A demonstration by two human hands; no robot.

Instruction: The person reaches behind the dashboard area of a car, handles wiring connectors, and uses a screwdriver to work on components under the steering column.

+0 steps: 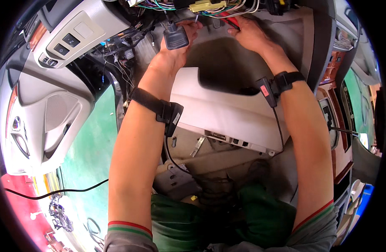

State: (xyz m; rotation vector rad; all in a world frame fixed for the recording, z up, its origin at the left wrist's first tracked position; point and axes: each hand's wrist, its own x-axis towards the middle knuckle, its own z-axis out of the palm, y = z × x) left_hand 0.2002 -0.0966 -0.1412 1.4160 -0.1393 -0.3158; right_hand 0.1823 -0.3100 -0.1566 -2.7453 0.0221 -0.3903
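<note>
At the top centre, under the dashboard, my left hand (180,40) reaches up behind a black pedal (175,37), which hides part of it. Its fingers are curled together below the wiring; a thin pale strip (196,19) shows just above the fingertips, and what they grip is not clear. To its right, my right hand (251,35) is closed around red-handled pliers (229,19). Their jaws are lost among the wires. Directly above both hands runs a bundle of coloured wires (239,11) with a yellow connector (207,5).
A detached beige trim panel (226,110) lies beneath my forearms. A metal bracket (197,146) sits below it. On the left stands the open car door (50,122); the centre console (342,138) is at the right. Loose dark wiring (126,54) hangs beside the switch panel (71,35).
</note>
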